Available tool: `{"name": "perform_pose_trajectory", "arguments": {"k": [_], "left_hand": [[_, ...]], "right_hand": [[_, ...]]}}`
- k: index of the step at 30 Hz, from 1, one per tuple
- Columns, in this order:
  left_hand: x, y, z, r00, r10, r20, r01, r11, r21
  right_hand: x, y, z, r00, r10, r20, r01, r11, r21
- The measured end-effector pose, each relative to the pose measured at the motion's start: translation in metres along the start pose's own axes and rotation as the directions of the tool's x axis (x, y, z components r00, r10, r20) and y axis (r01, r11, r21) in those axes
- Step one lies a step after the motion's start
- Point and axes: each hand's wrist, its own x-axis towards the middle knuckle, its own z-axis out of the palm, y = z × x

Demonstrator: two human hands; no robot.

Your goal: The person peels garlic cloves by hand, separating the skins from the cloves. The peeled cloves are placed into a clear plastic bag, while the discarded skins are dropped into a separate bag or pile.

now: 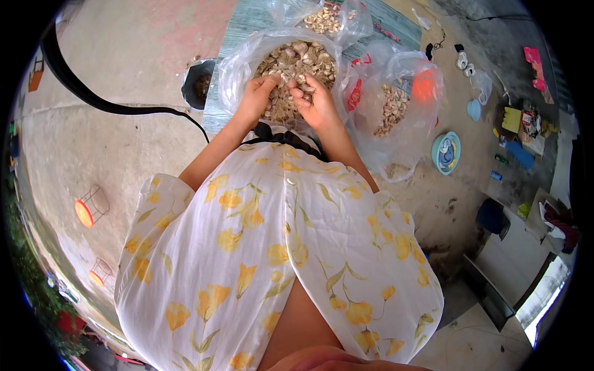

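Both hands are over a large clear plastic bag (pixel 232 69) of garlic bulbs (pixel 299 47) with dry roots and skins. My right hand (pixel 318 104) has its fingers curled around a small piece of garlic (pixel 301 79). My left hand (pixel 255 97) is close beside it, thumb and fingers brought together; whether garlic is between them is hidden. To the right, another clear bag (pixel 366 116) with red patches contains separated garlic cloves (pixel 393 109). Farther forward, a third bag (pixel 357 28) contains pale cloves (pixel 322 21).
The bags rest on a blue-grey wood-grain table (pixel 250 18). A dark-lined bin (pixel 189 86) stands at its left edge. On the concrete floor are a light-blue basin (pixel 434 155) with cloth, white shoes (pixel 461 60) and an orange-topped stool (pixel 84 213). A black strap (pixel 93 99) hangs at left.
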Motion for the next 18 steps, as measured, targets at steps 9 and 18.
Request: {"name": "perform_pose_trajectory", "arguments": {"k": [9,18], "left_hand": [[0.003,-0.003,0.000,0.984,-0.023,0.175,0.076,0.950,-0.304],[0.004,-0.004,0.003,0.995,0.070,0.076,-0.057,0.986,-0.158]], "right_hand": [[-0.005,-0.011,-0.008,0.979,-0.184,0.084,0.202,0.924,-0.326],[-0.021,-0.007,0.015,0.989,-0.103,0.106,0.138,0.897,-0.420]]}}
